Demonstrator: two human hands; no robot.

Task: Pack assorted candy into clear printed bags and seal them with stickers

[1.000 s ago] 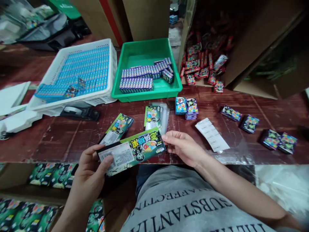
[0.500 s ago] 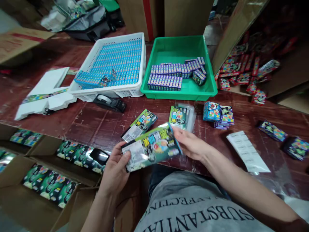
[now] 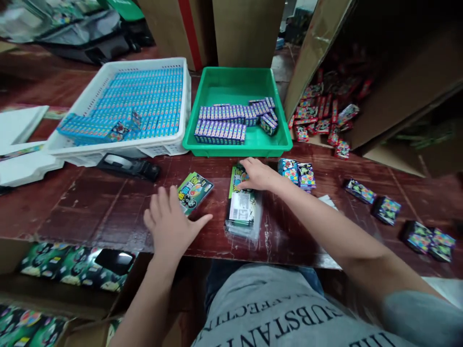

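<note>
My left hand (image 3: 171, 224) is open, fingers spread and thumb out to the side, over the near end of green-and-black printed packets (image 3: 195, 190), lying slanted on the table. To the right lies a stack of similar packets (image 3: 240, 209) in clear plastic, with a white barcode label on top. My right hand (image 3: 258, 174) reaches across the upper end of this stack and touches it, thumb and fingers apart. Part of the stack's upper end is hidden under that hand. Small blue boxes (image 3: 288, 169) and purple boxes (image 3: 306, 174) stand beside the right wrist.
A white crate (image 3: 187, 111) of blue boxes and a green tray (image 3: 235, 79) with purple boxes stand behind. A black tape dispenser (image 3: 128, 167) lies before the crate. Cartons of green packs (image 3: 75, 265) sit below left. More small packs (image 3: 387, 209) lie right, near a carton of red packs (image 3: 321, 113).
The packet held between both hands is out of them, and packets lie under my left hand. That hand has opened. My right hand has moved onto the stack. The view has shifted right.
</note>
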